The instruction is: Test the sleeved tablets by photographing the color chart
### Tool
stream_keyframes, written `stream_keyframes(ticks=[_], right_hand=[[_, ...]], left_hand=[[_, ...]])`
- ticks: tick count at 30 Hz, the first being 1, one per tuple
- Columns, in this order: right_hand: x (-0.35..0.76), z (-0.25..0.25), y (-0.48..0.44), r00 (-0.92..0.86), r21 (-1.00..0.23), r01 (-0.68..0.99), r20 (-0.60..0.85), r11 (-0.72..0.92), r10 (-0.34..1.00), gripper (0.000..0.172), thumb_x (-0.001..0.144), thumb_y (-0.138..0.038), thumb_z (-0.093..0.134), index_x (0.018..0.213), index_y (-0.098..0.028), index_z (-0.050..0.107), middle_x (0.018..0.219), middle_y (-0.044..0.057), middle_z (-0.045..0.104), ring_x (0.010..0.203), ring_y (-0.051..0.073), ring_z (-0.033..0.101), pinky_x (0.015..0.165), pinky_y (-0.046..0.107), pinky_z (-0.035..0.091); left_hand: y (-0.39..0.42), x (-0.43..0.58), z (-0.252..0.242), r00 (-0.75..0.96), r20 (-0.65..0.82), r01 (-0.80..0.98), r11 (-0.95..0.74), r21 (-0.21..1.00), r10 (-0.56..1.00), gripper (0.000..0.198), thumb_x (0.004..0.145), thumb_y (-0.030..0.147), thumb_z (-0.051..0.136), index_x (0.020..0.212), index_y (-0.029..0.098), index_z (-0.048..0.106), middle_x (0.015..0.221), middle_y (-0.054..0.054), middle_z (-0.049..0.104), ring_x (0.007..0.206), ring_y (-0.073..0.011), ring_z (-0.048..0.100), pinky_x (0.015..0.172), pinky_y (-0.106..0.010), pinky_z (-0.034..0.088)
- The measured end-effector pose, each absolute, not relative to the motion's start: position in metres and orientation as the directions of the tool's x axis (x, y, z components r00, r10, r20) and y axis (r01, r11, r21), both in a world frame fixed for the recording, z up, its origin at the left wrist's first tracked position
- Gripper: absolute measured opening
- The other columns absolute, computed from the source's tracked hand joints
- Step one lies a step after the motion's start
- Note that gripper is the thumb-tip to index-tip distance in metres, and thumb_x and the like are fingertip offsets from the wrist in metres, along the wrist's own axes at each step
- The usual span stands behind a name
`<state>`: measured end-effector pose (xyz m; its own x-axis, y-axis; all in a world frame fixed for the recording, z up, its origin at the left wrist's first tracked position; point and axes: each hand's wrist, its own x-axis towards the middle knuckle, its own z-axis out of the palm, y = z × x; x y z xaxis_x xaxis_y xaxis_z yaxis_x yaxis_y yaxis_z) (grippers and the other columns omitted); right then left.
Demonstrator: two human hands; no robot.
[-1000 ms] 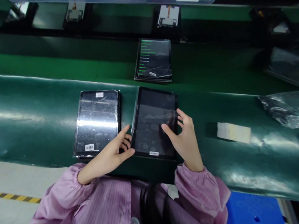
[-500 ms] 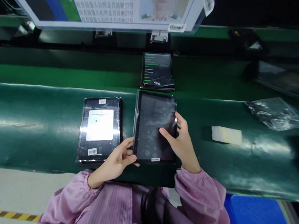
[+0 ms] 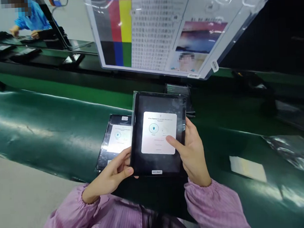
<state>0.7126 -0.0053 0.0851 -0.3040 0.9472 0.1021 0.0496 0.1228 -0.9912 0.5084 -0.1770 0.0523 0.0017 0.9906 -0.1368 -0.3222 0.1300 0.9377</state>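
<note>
A black tablet [image 3: 156,100] with a white pop-up on its lit screen is held up between both hands. My left hand [image 3: 110,174] grips its lower left edge, thumb on the front and fingers partly hidden behind. My right hand [image 3: 193,151] wraps around the right edge, its thumb over the lower right part of the pop-up. Behind the left side lies a second tablet [image 3: 106,148] on the green mat, lit with a similar pop-up and partly covered. Another tablet [image 3: 178,89] lies farther back, mostly hidden by the held one.
A printed test chart [image 3: 150,35] in a clear sleeve hangs above. On the green mat [image 3: 53,132] to the right are a pale folded cloth-like piece [image 3: 248,168] and a clear plastic bag [image 3: 294,150]. Devices [image 3: 72,59] line the back; a person in blue [image 3: 38,18] works at far left.
The held tablet's screen has gone from dark to showing a white pop-up. The tablet is raised nearer, and the camera view has tilted up, showing more of the chart.
</note>
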Motion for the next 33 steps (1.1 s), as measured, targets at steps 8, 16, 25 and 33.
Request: stream_keyframes(ticks=[8, 16, 25, 33], right_hand=[[0.650, 0.152, -0.011, -0.269, -0.890, -0.114, 0.456, 0.442, 0.849, 0.082, 0.081, -0.036, 0.085, 0.151, -0.029, 0.042, 0.151, 0.008, 0.056, 0.142, 0.032, 0.053, 0.122, 0.055, 0.043], [0.646, 0.169, -0.020, -0.267, -0.816, -0.269, 0.574, 0.512, 0.775, 0.058, 0.093, -0.049, 0.065, 0.146, -0.036, 0.046, 0.138, 0.007, 0.063, 0.135, 0.037, 0.058, 0.109, 0.059, 0.054], [0.651, 0.171, -0.026, -0.279, -0.800, -0.435, 0.555, 0.413, 0.783, 0.047, 0.088, -0.051, 0.073, 0.131, -0.039, 0.058, 0.121, 0.002, 0.069, 0.113, 0.031, 0.069, 0.102, 0.052, 0.060], [0.650, 0.172, -0.027, -0.260, -0.763, -0.490, 0.590, 0.421, 0.765, 0.042, 0.090, -0.047, 0.071, 0.130, -0.041, 0.059, 0.127, 0.001, 0.067, 0.120, 0.030, 0.067, 0.104, 0.051, 0.060]], left_hand=[[-0.169, 0.505, 0.109, -0.385, 0.233, 0.273, -0.131, 0.953, 0.893, 0.095, 0.093, 0.034, 0.074, 0.167, 0.032, 0.015, 0.167, -0.011, 0.039, 0.154, -0.0349, 0.041, 0.120, -0.048, 0.048], [-0.164, 0.521, 0.126, -0.545, 0.468, 0.605, -0.060, 0.794, 0.696, 0.102, 0.078, 0.033, 0.086, 0.160, 0.024, 0.026, 0.134, -0.014, 0.064, 0.125, -0.0341, 0.067, 0.102, -0.048, 0.060], [-0.165, 0.528, 0.124, -0.592, 0.497, 0.630, -0.021, 0.776, 0.634, 0.095, 0.071, 0.040, 0.092, 0.147, 0.024, 0.038, 0.128, -0.011, 0.063, 0.121, -0.0327, 0.066, 0.097, -0.045, 0.060], [-0.163, 0.526, 0.123, -0.558, 0.569, 0.695, -0.035, 0.718, 0.603, 0.092, 0.070, 0.041, 0.093, 0.144, 0.022, 0.042, 0.119, -0.009, 0.062, 0.111, -0.0293, 0.068, 0.089, -0.042, 0.062]])
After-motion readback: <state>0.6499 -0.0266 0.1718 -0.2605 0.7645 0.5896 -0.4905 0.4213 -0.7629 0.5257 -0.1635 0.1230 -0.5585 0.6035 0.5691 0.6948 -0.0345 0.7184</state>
